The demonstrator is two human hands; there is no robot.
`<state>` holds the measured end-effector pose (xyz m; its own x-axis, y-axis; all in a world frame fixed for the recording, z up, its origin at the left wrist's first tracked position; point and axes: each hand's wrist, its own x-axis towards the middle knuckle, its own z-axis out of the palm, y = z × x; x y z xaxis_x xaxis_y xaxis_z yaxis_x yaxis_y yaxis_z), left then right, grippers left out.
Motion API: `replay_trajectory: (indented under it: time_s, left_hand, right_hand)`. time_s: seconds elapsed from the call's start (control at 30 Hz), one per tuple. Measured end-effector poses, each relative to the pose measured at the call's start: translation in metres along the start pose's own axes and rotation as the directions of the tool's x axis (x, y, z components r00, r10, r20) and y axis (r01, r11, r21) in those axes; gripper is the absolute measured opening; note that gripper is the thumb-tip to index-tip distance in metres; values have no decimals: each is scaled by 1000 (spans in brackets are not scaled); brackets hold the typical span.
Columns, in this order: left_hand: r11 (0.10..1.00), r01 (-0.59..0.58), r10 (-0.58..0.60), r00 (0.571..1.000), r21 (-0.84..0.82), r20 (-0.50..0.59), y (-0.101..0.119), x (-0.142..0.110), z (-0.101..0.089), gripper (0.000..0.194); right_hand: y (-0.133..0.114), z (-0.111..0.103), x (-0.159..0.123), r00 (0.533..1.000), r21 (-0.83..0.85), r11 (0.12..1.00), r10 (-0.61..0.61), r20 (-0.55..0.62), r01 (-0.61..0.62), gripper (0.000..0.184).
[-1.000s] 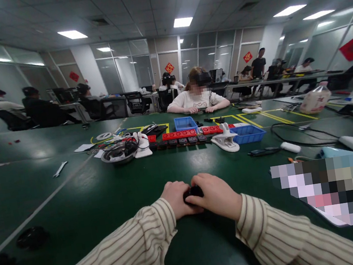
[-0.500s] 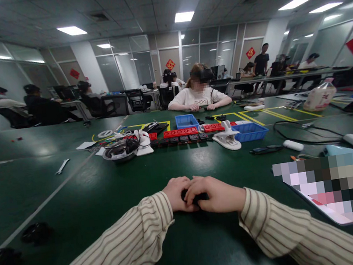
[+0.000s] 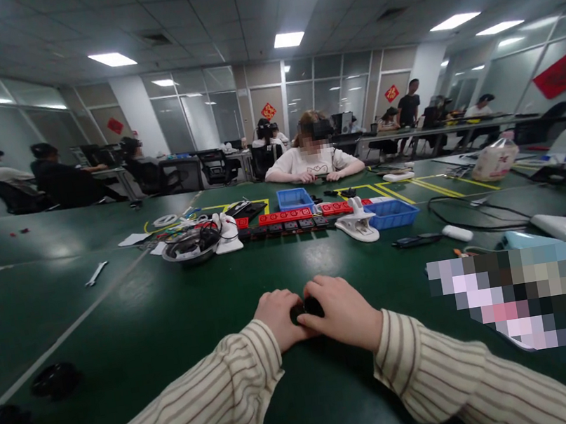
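My left hand and my right hand rest together on the green table, both in striped sleeves. Their fingers are curled round a small black object that shows between them; most of it is hidden. Both hands are closed on it.
Ahead lie a metal bowl with cables, a row of red and black parts, two blue bins and a white clip. A wrench lies left, black discs near left. A person sits opposite; others work behind.
My hands stayed together on the black object and only shifted their fingers slightly. The view swayed a little.
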<state>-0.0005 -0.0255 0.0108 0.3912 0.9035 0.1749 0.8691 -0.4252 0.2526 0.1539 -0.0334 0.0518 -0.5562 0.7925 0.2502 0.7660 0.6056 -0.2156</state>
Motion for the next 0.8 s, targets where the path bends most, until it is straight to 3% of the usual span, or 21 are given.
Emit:
replay_trajectory:
  time_s: [0.13,0.27,0.43,0.5,0.57,0.67,0.8]
  left_hand:
    - [990,-128,129,992,-55,9,-10,7,0,36]
    - [942,-316,321,947,-116,29,-20,17,3,26]
    - [925,-348,356,934,-151,32,-23,20,4,19]
    - [928,-335,344,939,-164,27,-22,19,2,26]
    - [930,-316,325,946,-189,20,-21,17,-1,42]
    - [949,-261,265,964,-177,-1,-17,12,-4,71]
    - [986,-153,147,986,-65,-82,-6,5,2,74]
  right_hand:
    - [9,-5,4,986,118,980,-165,33,160,20]
    - [20,1,8,936,328,884,-352,-1,333,22]
    - [19,19,4,904,434,795,-398,-156,424,19]
    - [18,22,2,892,432,781,-392,-225,452,18]
    - [18,22,0,899,418,802,-331,-286,427,18]
    - [19,22,-1,938,366,887,-176,-300,283,26]
    - [14,28,-1,972,226,971,-24,-233,78,37]
